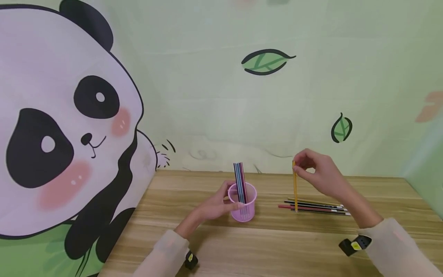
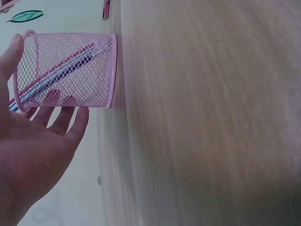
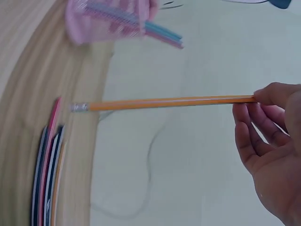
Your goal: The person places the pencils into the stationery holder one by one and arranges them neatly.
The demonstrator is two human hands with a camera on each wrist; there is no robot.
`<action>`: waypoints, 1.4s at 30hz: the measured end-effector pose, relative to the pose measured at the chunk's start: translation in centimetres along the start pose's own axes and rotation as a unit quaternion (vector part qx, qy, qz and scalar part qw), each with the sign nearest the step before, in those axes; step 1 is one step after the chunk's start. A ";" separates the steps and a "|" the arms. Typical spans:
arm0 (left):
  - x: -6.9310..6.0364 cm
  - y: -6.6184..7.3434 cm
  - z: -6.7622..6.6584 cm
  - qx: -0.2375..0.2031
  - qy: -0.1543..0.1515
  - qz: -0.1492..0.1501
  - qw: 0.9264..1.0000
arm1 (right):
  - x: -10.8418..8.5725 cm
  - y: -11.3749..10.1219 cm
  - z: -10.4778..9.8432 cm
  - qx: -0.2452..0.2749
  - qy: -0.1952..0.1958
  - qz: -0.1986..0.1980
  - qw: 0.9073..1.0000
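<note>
Several pencils [image 1: 239,179] already stand in the pink cup [image 1: 251,211] gripped by the left hand [image 1: 216,206], while rightward of it the right hand [image 1: 320,173] pinches a yellow pencil [image 1: 295,186] and loose pencils [image 1: 313,208] apparently remain.

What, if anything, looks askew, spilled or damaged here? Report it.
Nothing stands out. The pink mesh cup is upright in the left hand, the pencils inside it merely leaning; the loose pencils lie bunched on the table; the yellow pencil in the right hand looks straight. No spill or breakage shows.
</note>
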State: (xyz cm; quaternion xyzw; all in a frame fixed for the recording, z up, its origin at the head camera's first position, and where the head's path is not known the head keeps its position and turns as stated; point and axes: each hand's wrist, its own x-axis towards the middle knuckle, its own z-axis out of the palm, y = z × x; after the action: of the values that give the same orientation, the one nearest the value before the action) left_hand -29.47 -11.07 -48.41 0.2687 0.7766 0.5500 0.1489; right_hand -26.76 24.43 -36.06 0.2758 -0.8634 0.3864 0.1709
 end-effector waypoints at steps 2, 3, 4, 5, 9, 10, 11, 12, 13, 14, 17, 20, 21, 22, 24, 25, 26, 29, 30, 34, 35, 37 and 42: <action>0.0 0.1 0.0 -0.001 0.000 0.000 1.000 | 0.6 -0.6 0.3 0.026 0.014 0.002 1.000; 0.0 0.1 -0.1 0.000 0.000 0.001 1.000 | 0.9 -0.9 0.5 0.040 0.020 0.001 0.999; 0.0 0.1 -0.1 0.000 0.000 0.001 1.000 | 1.2 -1.2 0.7 0.053 0.027 0.000 0.998; 0.1 0.2 -0.1 0.000 0.000 0.001 1.000 | 1.4 -1.5 0.9 0.066 0.034 0.000 0.997; 0.2 0.1 -0.2 0.001 -0.001 0.005 1.000 | 2.5 -2.6 1.6 0.107 0.052 0.001 0.993; 0.2 0.1 -0.2 0.001 -0.002 0.005 1.000 | 2.7 -2.9 1.7 0.113 0.055 0.000 0.992; 0.2 0.1 -0.2 0.002 -0.002 0.004 1.000 | 3.0 -3.1 1.8 0.119 0.058 -0.001 0.991; 0.2 0.1 -0.2 0.002 -0.002 0.004 1.000 | 3.2 -3.3 1.9 0.124 0.061 -0.002 0.990; 0.2 0.1 -0.2 0.001 -0.001 0.003 1.000 | 3.4 -3.6 2.0 0.130 0.064 -0.004 0.989; 0.3 0.0 -0.2 0.001 -0.001 0.004 1.000 | 3.6 -3.9 2.1 0.136 0.066 -0.006 0.988; 0.3 0.0 -0.1 0.001 -0.001 0.007 1.000 | 4.3 -4.4 2.6 0.153 0.066 -0.007 0.986; 0.2 0.0 -0.1 -0.001 -0.001 0.012 1.000 | 4.8 -4.5 3.5 0.154 0.058 -0.002 0.986; 0.1 0.1 -0.1 -0.001 0.000 0.011 1.000 | 4.9 -4.5 3.8 0.151 0.053 0.002 0.987; 0.1 0.1 -0.1 0.000 0.000 0.010 1.000 | 5.0 -4.4 4.2 0.148 0.049 0.005 0.988; 0.0 0.2 -0.2 0.004 0.002 0.005 1.000 | 5.1 -4.3 4.9 0.143 0.040 0.012 0.989; 0.0 0.2 -0.2 0.004 0.002 0.004 1.000 | 5.1 -4.2 5.3 0.140 0.036 0.015 0.989; 0.0 0.2 -0.2 0.004 0.003 0.004 1.000 | 5.1 -4.1 5.7 0.137 0.031 0.018 0.990; 0.0 0.1 -0.2 0.008 0.003 0.003 1.000 | 5.0 -3.6 6.8 0.131 0.015 0.024 0.991; 0.0 0.1 -0.3 0.007 0.003 0.005 1.000 | 5.0 -3.4 7.2 0.127 0.010 0.027 0.991; 0.1 0.0 -0.3 0.007 0.003 0.005 1.000 | 4.6 -2.7 8.5 0.131 -0.011 0.034 0.991; 0.1 0.0 -0.3 0.007 0.003 0.004 1.000 | 4.5 -2.5 8.8 0.133 -0.014 0.037 0.990; 0.1 0.0 -0.2 0.006 0.002 0.003 1.000 | 4.2 -2.4 9.3 0.137 -0.018 0.040 0.990; 0.1 0.0 -0.1 0.004 -0.001 -0.002 1.000 | 3.8 -1.8 10.4 0.141 -0.024 0.050 0.988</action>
State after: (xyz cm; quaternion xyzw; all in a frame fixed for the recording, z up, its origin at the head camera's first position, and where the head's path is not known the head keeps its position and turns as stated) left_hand -29.62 -11.10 -48.37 0.2683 0.7791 0.5465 0.1496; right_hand -29.58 14.25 -39.77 0.2624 -0.8171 0.5053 0.0900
